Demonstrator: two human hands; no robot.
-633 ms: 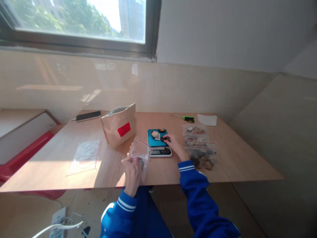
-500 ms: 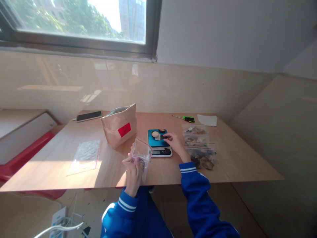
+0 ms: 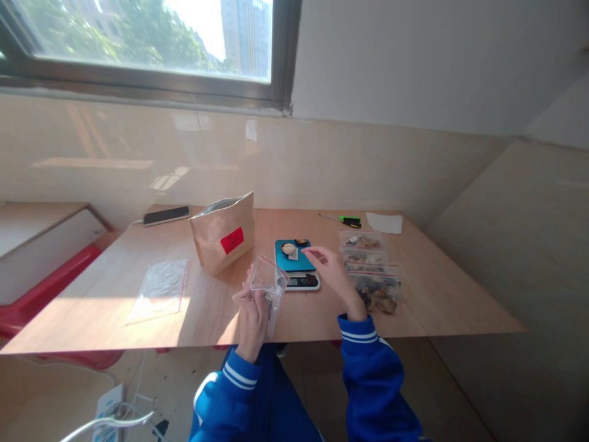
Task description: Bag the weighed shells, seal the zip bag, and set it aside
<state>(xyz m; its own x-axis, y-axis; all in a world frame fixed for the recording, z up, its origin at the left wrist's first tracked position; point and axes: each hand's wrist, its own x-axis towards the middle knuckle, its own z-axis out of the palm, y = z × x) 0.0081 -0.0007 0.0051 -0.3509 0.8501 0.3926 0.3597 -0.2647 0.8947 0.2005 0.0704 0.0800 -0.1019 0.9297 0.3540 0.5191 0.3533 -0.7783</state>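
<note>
My left hand (image 3: 253, 308) holds a small clear zip bag (image 3: 268, 277) upright by its lower part, mouth up, above the table's front edge. My right hand (image 3: 330, 267) is lifted just over a digital scale (image 3: 300, 282) with a blue platform, thumb and forefinger pinched on a small piece too tiny to identify. A pale round piece (image 3: 288, 248) and a dark piece (image 3: 301, 242) lie on the platform. Both sleeves are blue with white stripes.
On the wooden table (image 3: 437, 301) stand a brown paper bag (image 3: 223, 236) with a red label, a phone (image 3: 165, 215), a flat empty zip bag (image 3: 159, 287), three filled zip bags (image 3: 373, 288), a green-handled screwdriver (image 3: 350, 220) and white paper (image 3: 384, 222). A power strip (image 3: 108, 405) lies on the floor.
My right hand has risen off the scale platform with its fingers pinched; the dark piece and white scrap under it are gone from the platform. The left hand and bag shifted slightly right.
</note>
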